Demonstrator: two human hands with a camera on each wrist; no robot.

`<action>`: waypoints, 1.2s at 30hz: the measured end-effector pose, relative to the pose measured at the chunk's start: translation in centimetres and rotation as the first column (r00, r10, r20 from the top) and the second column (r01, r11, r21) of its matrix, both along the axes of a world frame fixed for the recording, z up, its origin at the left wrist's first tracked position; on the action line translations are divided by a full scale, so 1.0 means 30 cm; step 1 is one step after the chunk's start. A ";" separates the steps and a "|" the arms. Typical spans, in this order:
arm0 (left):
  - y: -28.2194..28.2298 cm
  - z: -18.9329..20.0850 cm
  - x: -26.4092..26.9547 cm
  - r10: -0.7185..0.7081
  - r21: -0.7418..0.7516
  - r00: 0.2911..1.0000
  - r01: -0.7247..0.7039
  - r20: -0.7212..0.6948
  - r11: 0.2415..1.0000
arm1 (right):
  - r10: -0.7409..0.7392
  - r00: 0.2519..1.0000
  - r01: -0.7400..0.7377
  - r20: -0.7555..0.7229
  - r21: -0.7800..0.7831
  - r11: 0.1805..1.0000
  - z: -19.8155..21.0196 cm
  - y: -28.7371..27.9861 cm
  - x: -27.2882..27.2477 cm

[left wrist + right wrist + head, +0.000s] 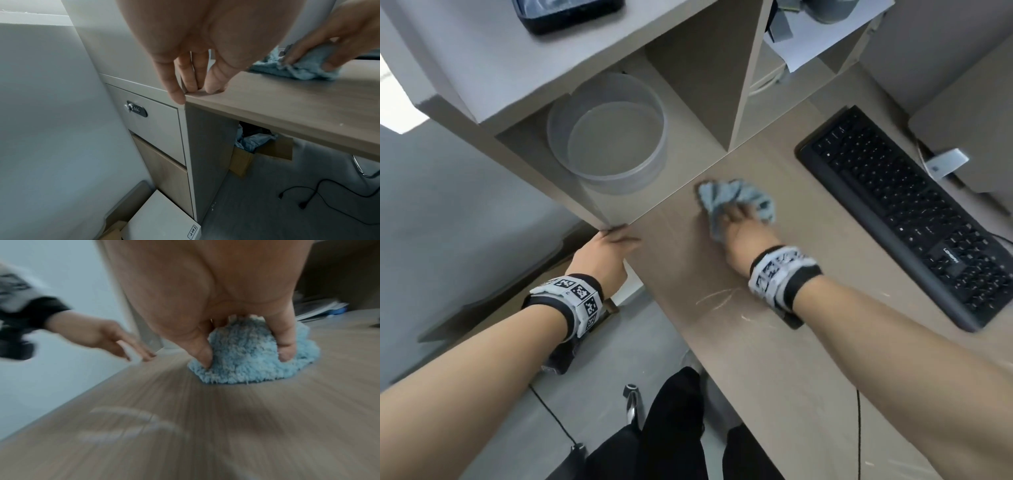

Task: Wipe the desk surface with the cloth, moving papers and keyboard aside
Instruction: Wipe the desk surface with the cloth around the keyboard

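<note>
A fluffy light-blue cloth [736, 195] [304, 69] [242, 353] lies bunched on the wood-grain desk [756, 342], near the shelf unit's front edge. My right hand [739, 222] presses down on it, and the thumb and fingers [203, 356] dig into the pile and grip it. My left hand [613, 246] [195, 87] rests with straight fingers on the desk's left corner and holds nothing. The black keyboard [904, 212] lies slanted on the right. Papers [804, 44] sit in an upper-right shelf cubby. White scuff marks [719, 298] show beside my right wrist.
A clear round container [607, 137] stands in the shelf cubby just behind the cloth. A grey flat device [969, 137] lies beyond the keyboard. Under the desk are a locked drawer [135, 110], a cardboard box [259, 149] and floor cables [320, 194].
</note>
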State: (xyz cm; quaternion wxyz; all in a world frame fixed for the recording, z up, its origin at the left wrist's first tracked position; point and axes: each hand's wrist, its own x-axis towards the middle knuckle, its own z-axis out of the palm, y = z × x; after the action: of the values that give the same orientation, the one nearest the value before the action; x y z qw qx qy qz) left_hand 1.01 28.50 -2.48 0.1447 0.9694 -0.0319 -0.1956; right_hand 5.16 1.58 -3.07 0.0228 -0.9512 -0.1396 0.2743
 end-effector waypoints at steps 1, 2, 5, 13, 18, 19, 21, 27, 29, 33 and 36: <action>0.004 0.000 0.002 -0.011 0.003 1.000 0.011 -0.005 1.000 | 0.053 0.998 -0.055 0.032 0.060 0.997 -0.007 -0.013 -0.053; 0.008 0.003 0.003 -0.022 0.008 1.000 0.022 -0.014 1.000 | 0.088 0.995 -0.093 0.042 0.106 0.990 -0.010 -0.048 -0.078; 0.021 0.008 0.004 -0.066 0.031 0.997 0.067 -0.027 0.997 | -0.055 0.998 0.049 0.045 0.126 0.991 -0.017 -0.177 -0.002; 0.050 -0.015 0.000 -0.113 0.039 0.993 0.114 -0.018 0.993 | -0.163 0.986 0.165 0.042 -0.038 0.986 0.046 0.078 0.223; 0.057 -0.006 -0.004 -0.127 0.025 0.990 0.129 -0.057 0.991 | 0.277 0.960 -0.267 -0.032 0.179 0.947 0.084 0.310 -0.094; 0.058 -0.002 -0.003 -0.122 0.027 0.990 0.124 -0.069 0.992 | 0.289 0.956 -0.274 -0.040 0.224 0.935 0.069 0.292 -0.123; 0.058 0.004 -0.002 -0.112 0.020 0.990 0.115 -0.091 0.993 | 0.193 0.980 -0.173 -0.045 0.275 0.946 0.034 0.201 -0.108; 0.053 0.008 -0.028 -0.015 -0.065 0.996 0.009 -0.092 0.998 | -0.136 0.990 0.123 0.036 0.241 0.963 -0.010 0.131 0.080; 0.042 0.009 -0.042 0.037 -0.129 0.994 -0.050 -0.107 0.990 | -0.161 0.986 0.147 0.029 0.279 0.949 -0.022 0.242 0.062; 0.038 0.007 -0.047 0.064 -0.171 0.991 -0.084 -0.118 0.982 | 0.039 0.999 -0.027 -0.036 0.285 0.958 -0.007 0.426 -0.136; 0.026 0.016 -0.046 0.011 -0.094 0.991 -0.023 -0.135 0.995 | 0.095 0.994 -0.069 -0.059 0.342 0.937 0.005 0.323 -0.283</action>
State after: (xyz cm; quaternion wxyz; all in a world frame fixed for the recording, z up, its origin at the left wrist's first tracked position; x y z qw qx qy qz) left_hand -0.37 29.28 -2.00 0.1943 0.9463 -0.0231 -0.2574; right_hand -3.32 11.27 -2.91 0.1802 -0.9154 -0.2233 0.2822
